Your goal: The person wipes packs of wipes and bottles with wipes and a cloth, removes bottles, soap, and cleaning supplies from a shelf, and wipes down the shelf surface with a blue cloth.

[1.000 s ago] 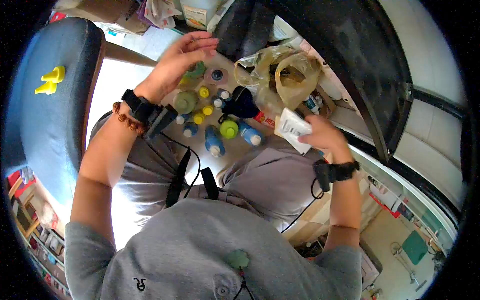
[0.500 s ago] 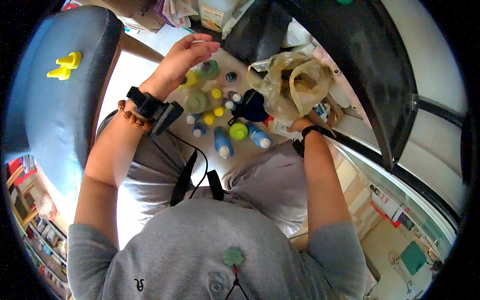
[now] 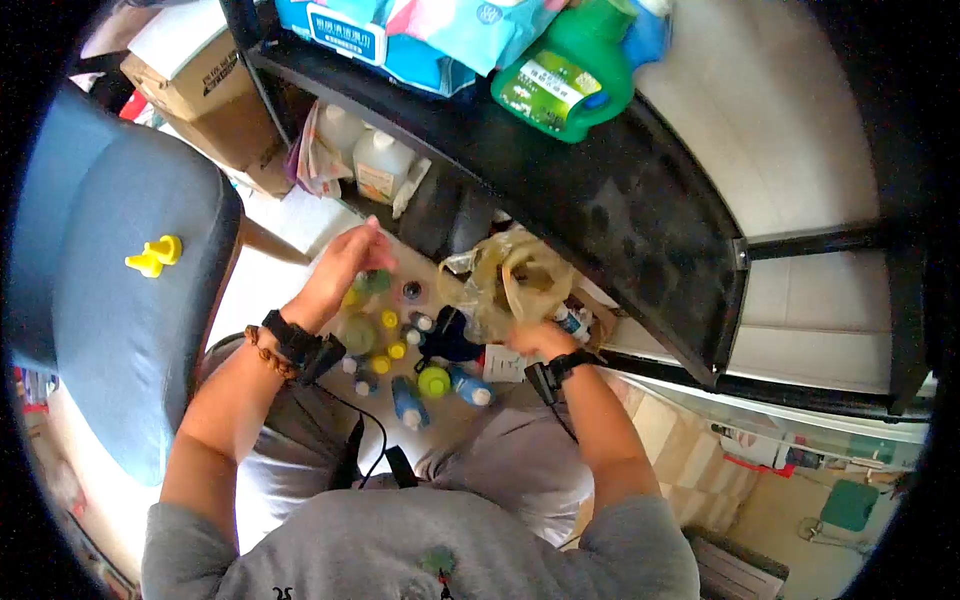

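My left hand (image 3: 348, 262), fingers apart and holding nothing, hovers over the upper left of a group of bottles on the floor. Just below the yellowish plastic bag (image 3: 490, 290) is my right hand (image 3: 543, 341); its fingers are partly hidden and blurred. A white packet (image 3: 507, 364) lies beside that hand. Between my legs stand several bottles, among them a blue one with a white cap (image 3: 409, 402), a lime-green round one (image 3: 434, 381) and small ones with yellow caps (image 3: 381, 364). A dark blue item (image 3: 452, 337) lies between them and the bag.
A black shelf (image 3: 640, 220) overhangs on the right, bearing a green bottle (image 3: 570, 75) and blue wipes packs (image 3: 400, 50). Two yellow nozzles (image 3: 155, 256) rest on the blue chair (image 3: 150, 350). Cardboard boxes (image 3: 220, 115) and a white jug (image 3: 382, 165) are behind.
The view has tilted up, showing the shelf top. My right hand has moved left and down with the white packet, which now lies beside the dark blue item. My left hand stays raised over the bottles.
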Motion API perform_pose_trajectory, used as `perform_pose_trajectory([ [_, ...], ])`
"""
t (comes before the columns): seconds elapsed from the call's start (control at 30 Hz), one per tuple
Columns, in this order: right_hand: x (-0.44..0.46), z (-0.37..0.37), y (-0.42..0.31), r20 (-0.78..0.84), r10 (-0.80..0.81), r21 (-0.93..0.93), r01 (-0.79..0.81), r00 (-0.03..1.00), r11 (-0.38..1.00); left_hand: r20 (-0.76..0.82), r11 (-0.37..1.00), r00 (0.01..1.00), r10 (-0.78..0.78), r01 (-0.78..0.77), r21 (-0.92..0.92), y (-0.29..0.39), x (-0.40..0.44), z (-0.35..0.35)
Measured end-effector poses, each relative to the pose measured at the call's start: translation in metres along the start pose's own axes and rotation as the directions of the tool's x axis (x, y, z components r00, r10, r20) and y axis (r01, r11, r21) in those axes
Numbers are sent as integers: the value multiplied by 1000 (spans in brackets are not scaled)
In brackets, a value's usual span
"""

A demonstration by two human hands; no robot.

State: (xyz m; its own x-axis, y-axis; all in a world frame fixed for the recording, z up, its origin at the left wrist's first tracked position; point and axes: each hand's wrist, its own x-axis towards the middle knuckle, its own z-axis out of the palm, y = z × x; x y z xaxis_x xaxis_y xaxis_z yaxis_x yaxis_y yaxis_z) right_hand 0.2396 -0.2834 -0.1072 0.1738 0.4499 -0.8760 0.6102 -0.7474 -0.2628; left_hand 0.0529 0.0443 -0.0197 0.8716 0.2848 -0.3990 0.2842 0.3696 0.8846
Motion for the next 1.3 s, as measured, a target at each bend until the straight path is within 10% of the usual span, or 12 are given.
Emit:
perform_pose_trajectory([
  [0.13, -9, -11, -54, -114, -299, 34, 305, 947, 952, -72, 998, 997, 28, -23, 66, -26, 6, 13],
  [0.3, 58, 27, -39, 101, -8, -173, 25, 995, 985, 44, 995, 998, 41, -45, 94, -31, -14, 29],
  [0.47, 90, 62, -27, -306, 91, -105, -129, 948, 986, 112, 988, 992, 66, -81, 134, -38, -15, 21],
  [0.6, 47, 39, -49, -430, 87, 81, -57, 899, 995, 117, 981, 991, 61, -81, 176, -44, -12, 20],
  [0.7, 68, 59, -22, -535, -187, -148, 127, 824, 981, 202, 955, 978, 51, -107, 275, -40, -10, 20],
  [0.77, 6, 12, -60, -216, -100, -220, 52, 971, 974, 285, 941, 958, 41, -132, 310, -37, -9, 23],
  [0.9, -124, -46, -99, -348, -99, -147, 50, 932, 988, 435, 897, 886, 158, -313, 313, -57, -16, 46],
  [1.07, -231, -82, -112, -549, -387, 30, 480, 741, 877, 670, 741, 679, 301, -609, 284, -17, -38, 105],
  [1.23, -286, -105, -94, -874, -106, 265, 649, 473, 713, 619, 937, 745, 249, -347, 41, 36, -62, 158],
  [1.3, -304, -122, -82, -933, 61, 357, 882, 356, 308, 548, 956, 783, 293, -235, -176, 70, -70, 174],
])
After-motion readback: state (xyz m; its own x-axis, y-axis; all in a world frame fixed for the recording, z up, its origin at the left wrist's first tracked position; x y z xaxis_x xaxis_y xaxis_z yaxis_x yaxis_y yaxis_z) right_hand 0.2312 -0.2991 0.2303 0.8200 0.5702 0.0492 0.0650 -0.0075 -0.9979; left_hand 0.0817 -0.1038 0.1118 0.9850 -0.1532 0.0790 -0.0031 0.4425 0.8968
